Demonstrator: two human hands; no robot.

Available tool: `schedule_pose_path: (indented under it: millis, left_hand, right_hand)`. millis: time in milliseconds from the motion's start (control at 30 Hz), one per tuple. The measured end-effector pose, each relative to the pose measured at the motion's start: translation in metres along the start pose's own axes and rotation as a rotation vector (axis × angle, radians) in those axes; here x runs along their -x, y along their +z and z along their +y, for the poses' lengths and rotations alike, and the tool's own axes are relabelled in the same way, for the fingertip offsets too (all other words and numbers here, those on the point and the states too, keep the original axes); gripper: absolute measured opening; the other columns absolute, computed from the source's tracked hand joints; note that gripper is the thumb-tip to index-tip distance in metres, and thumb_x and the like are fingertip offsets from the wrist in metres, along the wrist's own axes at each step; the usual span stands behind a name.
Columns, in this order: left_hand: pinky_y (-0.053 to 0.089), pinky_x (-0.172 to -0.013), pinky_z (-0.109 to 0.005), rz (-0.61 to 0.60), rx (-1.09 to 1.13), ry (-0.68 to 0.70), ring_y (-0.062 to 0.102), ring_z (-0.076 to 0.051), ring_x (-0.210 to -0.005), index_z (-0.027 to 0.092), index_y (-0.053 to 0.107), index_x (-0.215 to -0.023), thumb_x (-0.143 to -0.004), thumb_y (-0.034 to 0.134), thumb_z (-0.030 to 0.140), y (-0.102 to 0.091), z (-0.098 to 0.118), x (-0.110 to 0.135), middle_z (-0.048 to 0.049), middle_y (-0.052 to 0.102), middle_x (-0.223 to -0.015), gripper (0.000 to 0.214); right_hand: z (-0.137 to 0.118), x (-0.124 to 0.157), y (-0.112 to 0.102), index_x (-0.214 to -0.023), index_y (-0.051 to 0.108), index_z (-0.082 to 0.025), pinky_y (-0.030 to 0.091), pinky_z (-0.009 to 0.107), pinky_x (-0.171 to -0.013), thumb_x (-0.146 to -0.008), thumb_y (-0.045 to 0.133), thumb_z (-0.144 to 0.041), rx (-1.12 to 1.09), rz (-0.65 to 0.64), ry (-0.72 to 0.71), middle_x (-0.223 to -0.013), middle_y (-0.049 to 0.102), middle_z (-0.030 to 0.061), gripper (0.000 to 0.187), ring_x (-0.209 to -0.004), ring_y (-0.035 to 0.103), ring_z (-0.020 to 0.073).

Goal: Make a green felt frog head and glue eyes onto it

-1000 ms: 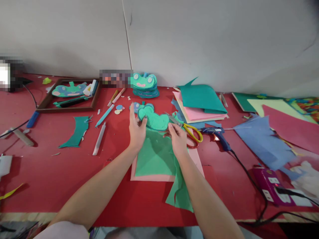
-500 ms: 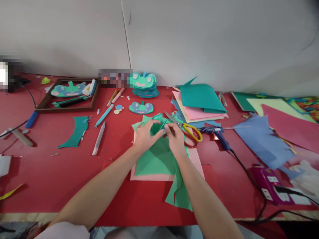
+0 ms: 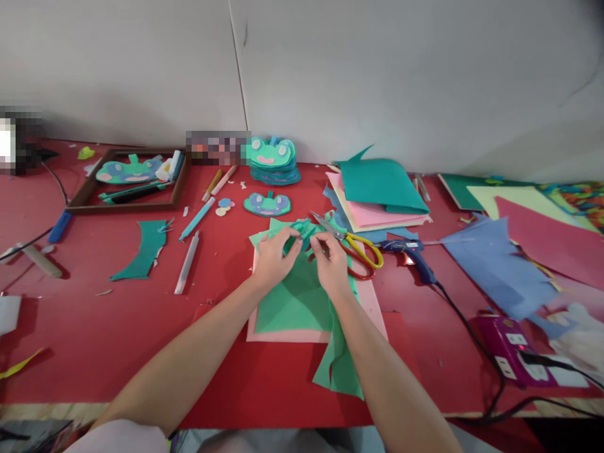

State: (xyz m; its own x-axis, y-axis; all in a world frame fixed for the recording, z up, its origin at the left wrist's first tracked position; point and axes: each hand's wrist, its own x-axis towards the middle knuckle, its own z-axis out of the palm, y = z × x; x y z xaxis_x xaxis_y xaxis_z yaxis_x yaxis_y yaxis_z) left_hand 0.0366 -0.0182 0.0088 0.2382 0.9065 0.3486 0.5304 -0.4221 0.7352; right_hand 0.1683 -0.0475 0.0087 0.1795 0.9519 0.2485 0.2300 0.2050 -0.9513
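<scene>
My left hand [image 3: 277,258] pinches a small teal-green felt piece [image 3: 302,230], its fingers partly covering it. My right hand [image 3: 329,258] is closed on the same piece from the other side. Below both hands lies a green felt sheet [image 3: 292,308] on a light pink sheet [image 3: 374,308]. A green felt offcut [image 3: 340,365] hangs down beside my right forearm. Scissors [image 3: 361,251] with yellow and red handles rest just right of my right hand, blades partly spread. One finished felt frog face [image 3: 267,204] lies behind my hands.
A blue glue gun [image 3: 410,251] lies at the right, its cable running to a purple power strip [image 3: 514,352]. Stacked frog faces [image 3: 272,160], folded felt sheets [image 3: 382,182] and a brown tray [image 3: 127,207] stand along the wall. Pens [image 3: 187,263] lie to the left.
Both hands have shifted slightly and the felt piece between them has been turned or bunched up. My right fingertips have moved a little up. Everything else lies as before.
</scene>
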Motion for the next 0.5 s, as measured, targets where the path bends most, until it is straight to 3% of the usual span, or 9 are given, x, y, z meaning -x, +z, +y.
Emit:
schedule_pose_path:
  millis: [300, 400, 500]
  left_hand:
    - [0.040, -0.070, -0.024, 0.023, 0.117, -0.012, 0.055, -0.013, -0.070, 0.020, 0.055, -0.086, -0.089, 0.038, 0.031, -0.0019, 0.0010, 0.0004, -0.0009, 0.060, -0.078, 0.020]
    - [0.040, -0.065, -0.021, 0.101, 0.215, -0.053, 0.054, -0.011, -0.067, 0.020, 0.056, -0.094, -0.091, 0.035, 0.032, -0.0042, 0.0014, -0.0018, -0.0011, 0.060, -0.082, 0.024]
    - [0.042, -0.064, -0.020, 0.204, 0.265, -0.123, 0.055, -0.009, -0.068, 0.021, 0.052, -0.108, -0.088, 0.043, 0.030, -0.0044, -0.0010, -0.0053, -0.0019, 0.062, -0.091, 0.024]
  right_hand:
    - [0.0002, -0.0007, -0.0007, -0.081, 0.051, -0.020, 0.045, 0.021, -0.051, -0.085, 0.047, -0.040, -0.010, 0.008, 0.003, -0.069, 0.050, -0.0029, 0.020, -0.057, 0.052, 0.0100]
    - [0.0020, -0.0011, -0.0013, -0.082, 0.052, -0.020, 0.044, 0.021, -0.050, -0.085, 0.047, -0.038, -0.012, 0.017, 0.011, -0.067, 0.050, -0.0033, 0.019, -0.055, 0.052, 0.0096]
    - [0.0043, -0.0018, -0.0016, -0.082, 0.052, -0.020, 0.044, 0.021, -0.050, -0.085, 0.047, -0.038, -0.002, 0.038, 0.020, -0.067, 0.050, -0.0032, 0.019, -0.054, 0.052, 0.0092]
